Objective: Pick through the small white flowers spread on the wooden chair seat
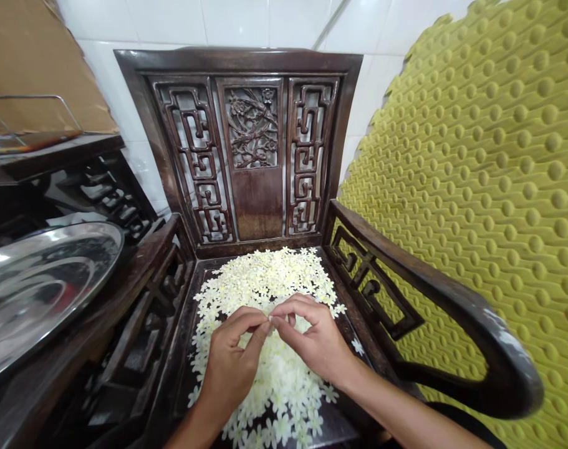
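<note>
Small white-yellow flowers (274, 274) lie heaped across the seat of a dark carved wooden chair (258, 212). Above the heap, my left hand (237, 352) is closed in a pinch, thumb against forefinger. My right hand (314, 337) pinches too, its fingertips meeting those of the left hand. A tiny pale bit shows between the fingertips, too small to name. Whether both hands grip it, I cannot tell. Loose flowers lie around and below both hands, and one single flower (357, 347) rests apart near the right side of the seat.
Curved armrests (433, 280) flank the seat on both sides. At the left, a shiny round metal tray (110, 240) stands beside the chair. A yellow studded foam mat (494, 162) leans at the right. White wall tiles (237, 22) and brown cardboard (35, 56) are behind.
</note>
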The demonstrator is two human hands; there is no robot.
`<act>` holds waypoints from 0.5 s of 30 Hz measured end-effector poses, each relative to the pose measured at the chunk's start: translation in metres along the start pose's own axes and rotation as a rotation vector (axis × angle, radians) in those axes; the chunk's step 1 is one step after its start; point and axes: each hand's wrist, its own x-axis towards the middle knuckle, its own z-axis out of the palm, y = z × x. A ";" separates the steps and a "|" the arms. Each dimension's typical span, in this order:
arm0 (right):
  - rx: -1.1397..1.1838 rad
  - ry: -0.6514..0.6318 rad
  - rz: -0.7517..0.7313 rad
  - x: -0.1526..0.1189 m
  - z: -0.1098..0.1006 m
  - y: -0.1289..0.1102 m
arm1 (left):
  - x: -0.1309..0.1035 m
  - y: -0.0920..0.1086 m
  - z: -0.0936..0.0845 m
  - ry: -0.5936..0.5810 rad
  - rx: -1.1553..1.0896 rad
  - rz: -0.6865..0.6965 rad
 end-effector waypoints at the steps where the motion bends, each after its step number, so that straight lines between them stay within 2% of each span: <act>1: -0.002 0.000 0.003 0.000 0.000 0.000 | 0.000 0.001 0.000 0.004 0.005 0.004; 8: -0.016 0.000 0.010 -0.001 0.000 0.001 | 0.000 0.006 0.001 0.024 0.023 0.027; 15: -0.012 0.002 -0.016 0.000 0.000 0.002 | 0.000 0.002 0.001 0.022 0.005 0.020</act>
